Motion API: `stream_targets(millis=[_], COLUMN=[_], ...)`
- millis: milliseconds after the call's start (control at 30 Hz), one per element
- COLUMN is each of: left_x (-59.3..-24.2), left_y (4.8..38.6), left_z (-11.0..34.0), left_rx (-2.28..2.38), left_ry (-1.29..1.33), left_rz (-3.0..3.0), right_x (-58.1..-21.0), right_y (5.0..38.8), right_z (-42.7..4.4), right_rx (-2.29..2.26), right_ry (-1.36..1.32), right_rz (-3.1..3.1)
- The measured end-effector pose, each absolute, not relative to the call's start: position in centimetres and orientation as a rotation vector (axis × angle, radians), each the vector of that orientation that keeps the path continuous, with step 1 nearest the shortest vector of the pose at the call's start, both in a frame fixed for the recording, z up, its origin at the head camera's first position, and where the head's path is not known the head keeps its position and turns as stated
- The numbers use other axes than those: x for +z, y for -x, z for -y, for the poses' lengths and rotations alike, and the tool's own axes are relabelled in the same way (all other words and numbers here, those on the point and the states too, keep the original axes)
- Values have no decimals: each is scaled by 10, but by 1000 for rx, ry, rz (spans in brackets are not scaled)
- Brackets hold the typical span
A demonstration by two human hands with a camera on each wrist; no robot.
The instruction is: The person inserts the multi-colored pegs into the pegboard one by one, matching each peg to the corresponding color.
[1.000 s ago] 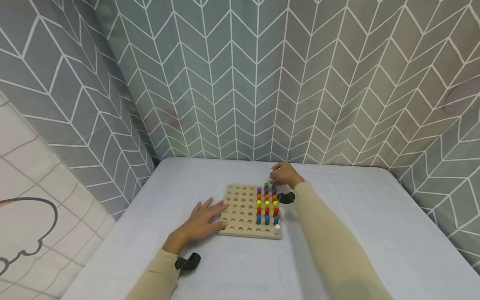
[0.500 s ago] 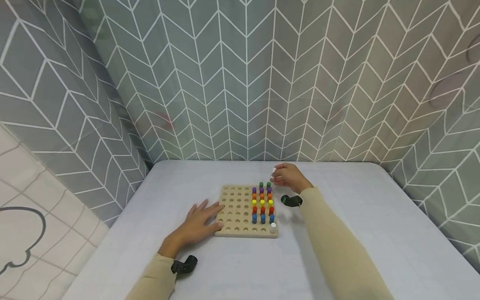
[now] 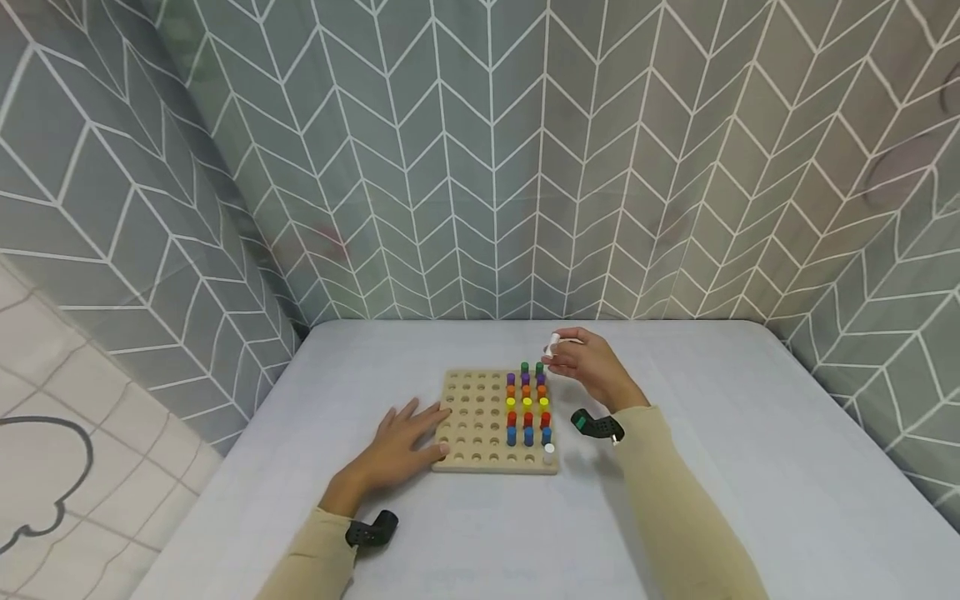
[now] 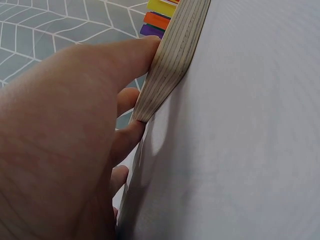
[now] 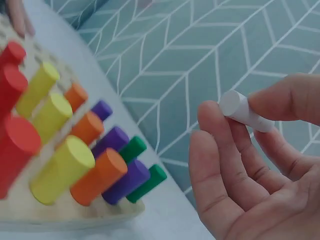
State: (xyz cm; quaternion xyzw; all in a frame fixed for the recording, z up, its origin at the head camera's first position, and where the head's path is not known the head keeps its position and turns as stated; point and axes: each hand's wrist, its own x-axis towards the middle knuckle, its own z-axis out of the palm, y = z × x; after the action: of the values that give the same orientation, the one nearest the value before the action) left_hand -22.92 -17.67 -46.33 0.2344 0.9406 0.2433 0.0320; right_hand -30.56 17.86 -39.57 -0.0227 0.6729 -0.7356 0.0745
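Observation:
A wooden pegboard (image 3: pixel 468 417) with rows of round holes lies on the white table. Coloured pegs stand in its right columns: blue, red, yellow (image 5: pixel 52 112), orange, purple and green (image 5: pixel 150 182). One white peg (image 3: pixel 549 452) stands at the near right corner. Just beyond the board's far right corner, my right hand (image 3: pixel 592 365) pinches another white peg (image 5: pixel 245 111) between thumb and fingers, raised above the table. My left hand (image 3: pixel 397 446) rests at the board's left edge with fingers spread. In the left wrist view its thumb and fingertips touch the board's side (image 4: pixel 172 60).
The white table (image 3: pixel 465 533) extends around the board on all sides. A grey curtain (image 3: pixel 480 167) with a white chevron pattern hangs behind the table's far edge. Black wrist devices (image 3: pixel 372 530) sit on both wrists.
My right hand has lifted away from the far right corner of the board, carrying the white peg, and turned so the peg shows. The left hand stays on the board's edge.

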Motion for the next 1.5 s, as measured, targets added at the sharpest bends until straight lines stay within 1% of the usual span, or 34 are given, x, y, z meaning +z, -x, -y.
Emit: stream_targets(millis=[233, 467, 667, 867, 1133, 1500], left_x=[-462, -463, -469, -467, -466, -465], left_y=[227, 228, 229, 229, 230, 231], left_z=[177, 174, 174, 174, 174, 176], left_rx=[751, 764, 745, 732, 745, 733], left_ry=[-689, -687, -685, -692, -675, -716], left_rz=[-2905, -2900, -2877, -2889, -2892, -2898], right_x=[-394, -389, -386, -391, -399, -412], right_y=[285, 272, 259, 252, 244, 229], right_z=[-177, -188, -197, -202, -197, -192], right_rx=[-2102, -2073, -2046, -2018, -1955, -1949], right_ry=[166, 258, 262, 290, 239, 366], right_rz=[-2137, -2213, -2235, -2239, -2243, -2252])
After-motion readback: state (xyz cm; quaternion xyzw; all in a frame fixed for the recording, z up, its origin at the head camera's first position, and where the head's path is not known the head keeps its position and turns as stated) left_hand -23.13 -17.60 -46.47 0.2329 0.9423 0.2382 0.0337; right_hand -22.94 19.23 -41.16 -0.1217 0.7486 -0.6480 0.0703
